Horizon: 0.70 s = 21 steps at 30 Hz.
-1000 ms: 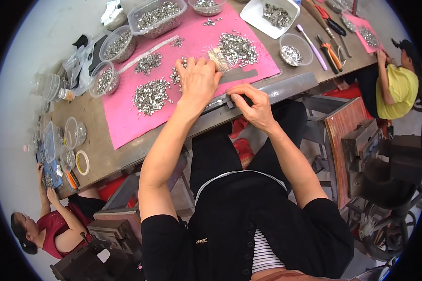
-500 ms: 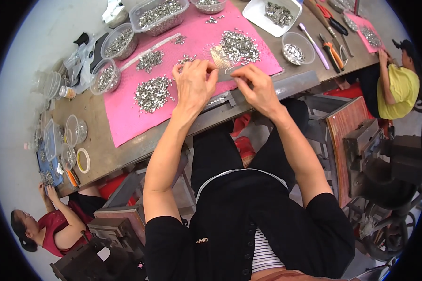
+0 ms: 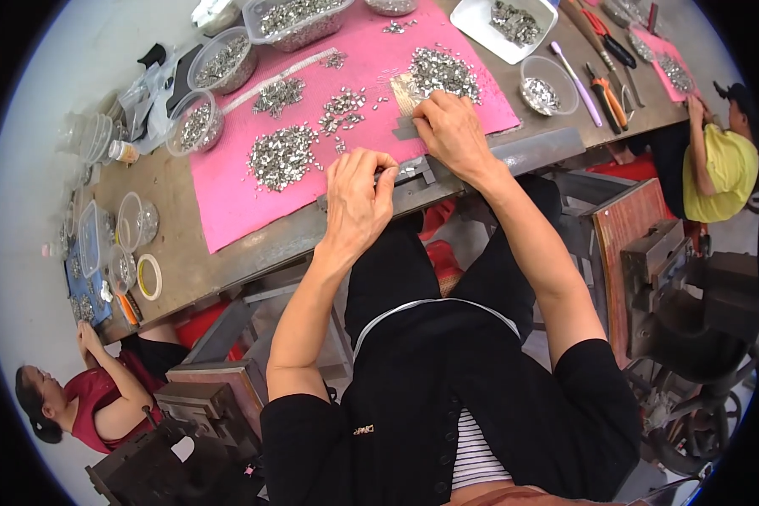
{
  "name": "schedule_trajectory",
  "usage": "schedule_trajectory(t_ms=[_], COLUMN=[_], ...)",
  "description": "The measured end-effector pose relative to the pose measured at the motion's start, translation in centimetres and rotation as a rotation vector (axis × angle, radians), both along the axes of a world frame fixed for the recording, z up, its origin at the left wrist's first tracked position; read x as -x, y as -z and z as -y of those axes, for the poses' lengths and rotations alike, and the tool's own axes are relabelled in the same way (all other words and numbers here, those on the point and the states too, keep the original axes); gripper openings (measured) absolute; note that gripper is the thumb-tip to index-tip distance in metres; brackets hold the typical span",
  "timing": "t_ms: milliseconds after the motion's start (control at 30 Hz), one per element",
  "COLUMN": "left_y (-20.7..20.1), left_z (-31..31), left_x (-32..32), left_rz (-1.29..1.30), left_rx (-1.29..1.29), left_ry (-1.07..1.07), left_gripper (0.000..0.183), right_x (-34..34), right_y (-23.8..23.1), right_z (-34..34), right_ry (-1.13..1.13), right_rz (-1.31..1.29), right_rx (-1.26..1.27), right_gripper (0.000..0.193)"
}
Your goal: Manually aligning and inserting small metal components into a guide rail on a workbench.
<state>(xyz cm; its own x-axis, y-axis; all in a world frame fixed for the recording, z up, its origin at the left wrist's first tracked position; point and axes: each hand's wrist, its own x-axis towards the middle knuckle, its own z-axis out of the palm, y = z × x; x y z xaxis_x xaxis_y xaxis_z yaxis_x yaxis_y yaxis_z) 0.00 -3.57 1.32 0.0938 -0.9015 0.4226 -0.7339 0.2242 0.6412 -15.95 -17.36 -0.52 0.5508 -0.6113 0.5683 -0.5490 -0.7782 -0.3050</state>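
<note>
My left hand [image 3: 358, 190] is closed in a pinch over the left part of a narrow metal bar [image 3: 415, 171] at the table's front edge; small shiny pieces lie along that bar. What its fingertips hold, if anything, is hidden. My right hand [image 3: 457, 139], fingers bent together, rests on the pink mat [image 3: 228, 202] beside thin brass-coloured pins [image 3: 403, 91] and a small grey plate [image 3: 406, 128]. Its fingertips are covered by the hand itself. Just beyond it lies a heap of small silvery metal pieces [image 3: 444, 72]. Another heap [image 3: 281, 158] sits left of my left hand.
Clear tubs [image 3: 221, 61] of metal pieces line the mat's far left. To the right are a white tray [image 3: 504, 25], a round bowl [image 3: 550, 86], a purple toothbrush [image 3: 577, 84] and orange-handled pliers [image 3: 607, 101]. Co-workers sit on both sides, one in yellow [image 3: 721, 169].
My left hand has come down toward me, from the mat to the bar at the table edge. My right hand has shifted up slightly to the pins. The two hands are farther apart in depth.
</note>
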Motion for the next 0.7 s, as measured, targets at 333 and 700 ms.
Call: schedule_trajectory(t_ms=[333,700], left_y=[0.1,0.0], left_z=[-0.2,-0.3], left_x=[-0.1,-0.1], left_rz=[-0.059,-0.034], left_rx=[-0.017,0.025], left_ry=[-0.003,0.002], left_gripper=[0.009,0.009], right_x=[0.3,1.2], right_y=[-0.3,-0.7], right_z=[0.5,-0.6], right_ry=[-0.081,-0.137], right_rz=[-0.011,0.069], right_rx=[-0.055,-0.063], right_gripper=[0.006,0.008])
